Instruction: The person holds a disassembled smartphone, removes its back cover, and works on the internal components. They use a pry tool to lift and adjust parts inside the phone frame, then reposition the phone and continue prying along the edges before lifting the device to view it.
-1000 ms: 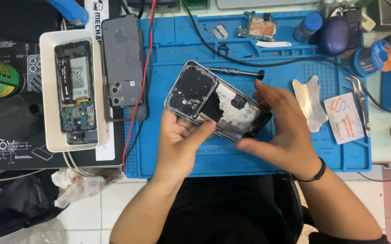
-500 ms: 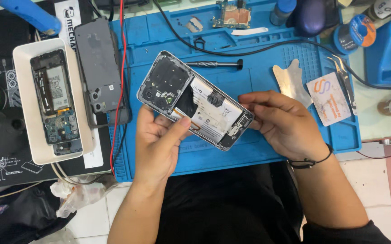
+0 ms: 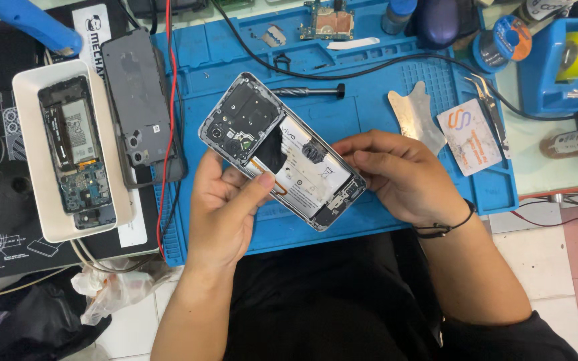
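Note:
I hold an opened phone (image 3: 282, 150) with its back cover off, over the blue work mat (image 3: 369, 100). Its white battery and dark inner frame face up, and it lies tilted, camera end to the upper left. My left hand (image 3: 225, 204) grips the lower left side, thumb resting on the battery's edge. My right hand (image 3: 399, 174) holds the right end, fingers curled over the bottom corner. A black band sits on my right wrist.
A white tray (image 3: 31, 220) at the left holds another opened phone. A grey back cover (image 3: 138, 93) lies beside it. On the mat lie a screwdriver (image 3: 309, 91), a metal pry tool (image 3: 412, 113), a card (image 3: 469, 134), tweezers (image 3: 486, 93) and a circuit board (image 3: 325, 20). A tape dispenser (image 3: 563, 60) stands at the right.
The phone has turned flatter and its battery side now shows more fully. My right hand has slid to the phone's right end. The view has shifted.

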A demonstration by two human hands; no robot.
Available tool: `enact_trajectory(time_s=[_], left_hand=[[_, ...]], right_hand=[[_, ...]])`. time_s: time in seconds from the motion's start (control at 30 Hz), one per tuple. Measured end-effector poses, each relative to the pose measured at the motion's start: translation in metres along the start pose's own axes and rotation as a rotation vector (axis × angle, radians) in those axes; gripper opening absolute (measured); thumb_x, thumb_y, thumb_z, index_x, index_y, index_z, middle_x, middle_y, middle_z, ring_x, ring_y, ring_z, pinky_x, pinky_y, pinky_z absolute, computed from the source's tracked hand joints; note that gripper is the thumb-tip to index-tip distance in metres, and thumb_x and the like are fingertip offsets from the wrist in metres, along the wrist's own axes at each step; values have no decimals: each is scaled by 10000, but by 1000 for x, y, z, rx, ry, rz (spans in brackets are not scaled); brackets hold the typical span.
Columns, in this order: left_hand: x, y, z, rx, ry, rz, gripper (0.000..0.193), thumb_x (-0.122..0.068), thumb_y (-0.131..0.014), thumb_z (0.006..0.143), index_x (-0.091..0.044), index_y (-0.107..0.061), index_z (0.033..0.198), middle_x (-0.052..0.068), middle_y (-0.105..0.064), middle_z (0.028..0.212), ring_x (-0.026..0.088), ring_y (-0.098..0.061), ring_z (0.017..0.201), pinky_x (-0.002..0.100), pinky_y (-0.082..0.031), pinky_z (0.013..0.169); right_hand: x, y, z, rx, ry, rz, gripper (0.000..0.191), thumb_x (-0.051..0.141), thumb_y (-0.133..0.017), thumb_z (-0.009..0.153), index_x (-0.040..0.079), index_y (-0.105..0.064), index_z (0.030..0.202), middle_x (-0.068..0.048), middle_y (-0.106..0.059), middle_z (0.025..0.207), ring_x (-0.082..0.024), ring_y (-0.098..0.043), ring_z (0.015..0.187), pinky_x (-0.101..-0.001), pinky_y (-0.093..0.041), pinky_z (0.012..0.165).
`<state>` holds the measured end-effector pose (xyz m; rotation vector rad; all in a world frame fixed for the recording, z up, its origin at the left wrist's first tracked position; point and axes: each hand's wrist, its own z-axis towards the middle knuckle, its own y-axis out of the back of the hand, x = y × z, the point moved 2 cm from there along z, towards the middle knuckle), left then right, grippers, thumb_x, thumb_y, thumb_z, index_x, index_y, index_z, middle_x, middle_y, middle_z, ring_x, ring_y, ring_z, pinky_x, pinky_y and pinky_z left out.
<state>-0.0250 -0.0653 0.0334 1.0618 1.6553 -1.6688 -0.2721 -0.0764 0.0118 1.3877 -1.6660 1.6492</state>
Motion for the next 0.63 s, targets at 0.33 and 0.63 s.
enact_trajectory(time_s=[0.33, 0.63], left_hand=[[0, 3, -2, 70, 31, 80, 640, 97, -678, 943, 33, -417, 1524, 160, -666, 1305, 226, -653, 1220, 370, -538, 1064], [-35, 1, -16, -59, -640, 1552, 742, -38, -716, 872, -230, -434, 1530, 178, -351, 1631, 356, -364, 1491, 503, -359, 1248]], right_hand=[[-2, -17, 4, 79, 14, -95, 274, 16, -548, 1024, -89, -633, 1263, -176, -731, 1133, -189, -713, 991, -326, -589, 876], [-4, -13, -1, 23, -9, 23, 288, 25, -560, 1021, -100, -616, 1274, -196, -723, 1143, -208, -715, 998, -347, -594, 873]])
